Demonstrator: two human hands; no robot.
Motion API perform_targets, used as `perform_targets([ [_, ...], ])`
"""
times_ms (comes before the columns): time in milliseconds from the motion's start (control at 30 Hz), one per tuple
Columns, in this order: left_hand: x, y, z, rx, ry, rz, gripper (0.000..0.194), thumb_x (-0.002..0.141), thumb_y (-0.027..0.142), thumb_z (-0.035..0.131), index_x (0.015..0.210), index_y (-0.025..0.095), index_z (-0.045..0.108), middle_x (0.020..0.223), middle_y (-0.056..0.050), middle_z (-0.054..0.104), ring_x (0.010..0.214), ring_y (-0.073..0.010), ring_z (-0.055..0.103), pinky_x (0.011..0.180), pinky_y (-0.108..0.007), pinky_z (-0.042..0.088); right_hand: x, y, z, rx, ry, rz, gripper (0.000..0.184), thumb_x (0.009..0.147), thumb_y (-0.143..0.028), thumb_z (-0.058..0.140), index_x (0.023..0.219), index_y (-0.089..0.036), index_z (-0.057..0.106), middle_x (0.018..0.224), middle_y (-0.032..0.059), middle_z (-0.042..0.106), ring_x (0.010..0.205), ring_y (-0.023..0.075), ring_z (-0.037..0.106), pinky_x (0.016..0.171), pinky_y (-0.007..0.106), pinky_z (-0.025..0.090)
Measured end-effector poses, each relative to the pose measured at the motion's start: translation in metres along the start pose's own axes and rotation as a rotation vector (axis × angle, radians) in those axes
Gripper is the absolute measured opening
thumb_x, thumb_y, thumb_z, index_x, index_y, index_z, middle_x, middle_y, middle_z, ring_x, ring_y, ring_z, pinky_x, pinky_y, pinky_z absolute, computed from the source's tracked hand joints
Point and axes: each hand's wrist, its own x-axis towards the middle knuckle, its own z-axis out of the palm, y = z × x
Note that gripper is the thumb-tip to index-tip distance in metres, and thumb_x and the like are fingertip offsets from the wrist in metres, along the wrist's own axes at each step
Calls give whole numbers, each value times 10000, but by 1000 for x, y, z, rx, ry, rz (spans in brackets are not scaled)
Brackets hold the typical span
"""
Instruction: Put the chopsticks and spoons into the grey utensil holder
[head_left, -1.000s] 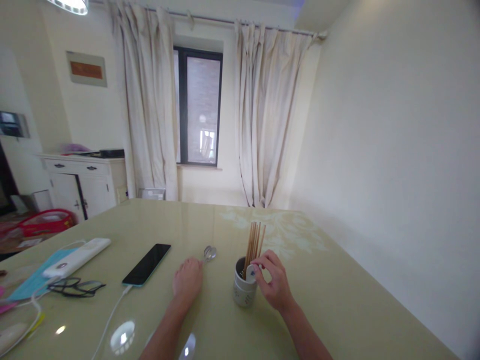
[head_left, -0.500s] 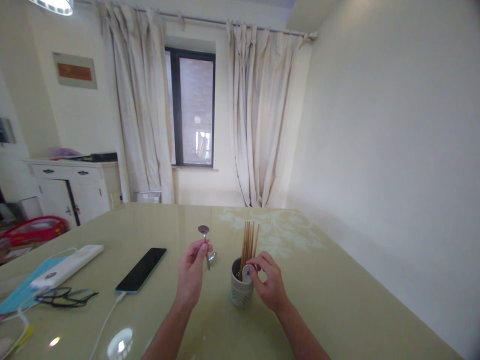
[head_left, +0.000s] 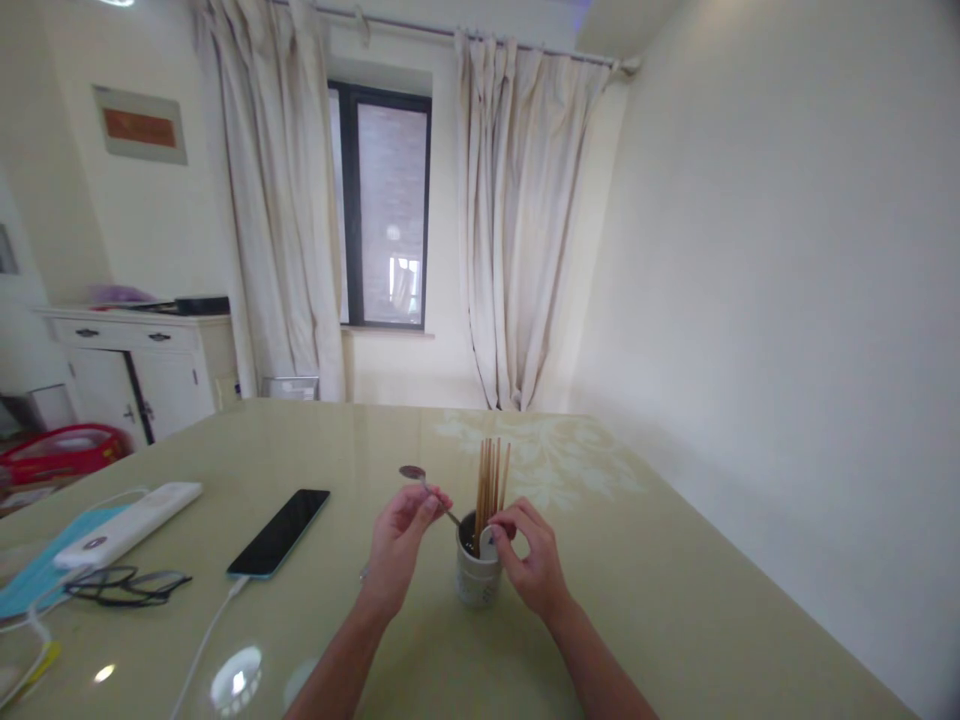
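My left hand (head_left: 399, 540) pinches a metal spoon (head_left: 413, 473) by its handle, bowl up and to the left. The handle slants down to the right, its end at the rim of a grey-white utensil cup (head_left: 478, 585). Several wooden chopsticks (head_left: 491, 490) stand upright in the cup. With thumb and fingers, my right hand (head_left: 531, 560) grips a rounded white piece (head_left: 487, 544) with a dark blue mark, at the cup's right side; its lower part is hidden inside. A small shiny spot (head_left: 364, 574) shows beside my left wrist; I cannot make out what it is.
On the glossy table (head_left: 675, 600) to the left lie a phone (head_left: 279, 535) on a white cable, black-framed glasses (head_left: 127, 587), a white power strip (head_left: 129, 525) and a blue face mask (head_left: 67, 560). A wall (head_left: 787, 300) runs along the right side.
The spoon in my left hand has tipped from nearly upright to slanting, and its handle end has moved right to the cup. My right hand keeps its grip on the white piece.
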Motion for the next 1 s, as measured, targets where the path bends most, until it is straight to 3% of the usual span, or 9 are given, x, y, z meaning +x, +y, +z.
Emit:
perform_targets([
  [233,-6,-11,6,158,33,-62,530,718,626,865,997,187,766,983,-90,821,889,-236,778,865,-372,630,0,-2,1,27,-44,-14,137,1009,-210,604,932,-216,718,833,42,655,770,198,641,704,307,545],
  [400,-9,-14,8,313,10,-12,482,829,672,742,798,191,746,782,-41,764,753,-195,716,732,-295,581,-1,-3,3,36,-43,-10,132,1010,-202,600,946,-210,715,842,46,662,772,194,638,703,301,543],
  [500,-8,-17,8,326,5,-3,474,826,668,748,820,194,750,777,-22,737,724,-180,685,668,-268,560,-1,-3,3,37,-37,-6,137,1011,-202,597,937,-208,712,844,48,659,775,193,636,704,302,543],
  [700,-6,-22,7,292,-101,44,417,853,598,759,911,188,814,1023,-84,771,972,-230,732,808,-303,616,-2,-5,6,50,-70,-23,137,1009,-191,594,937,-212,708,838,42,646,781,189,627,703,294,530],
  [1000,-5,-32,4,275,-67,-71,482,819,614,784,1020,179,829,1004,-93,833,964,-268,774,927,-385,613,-5,-3,10,71,-90,1,128,1024,-205,594,978,-224,712,872,41,647,806,192,635,727,296,530],
])
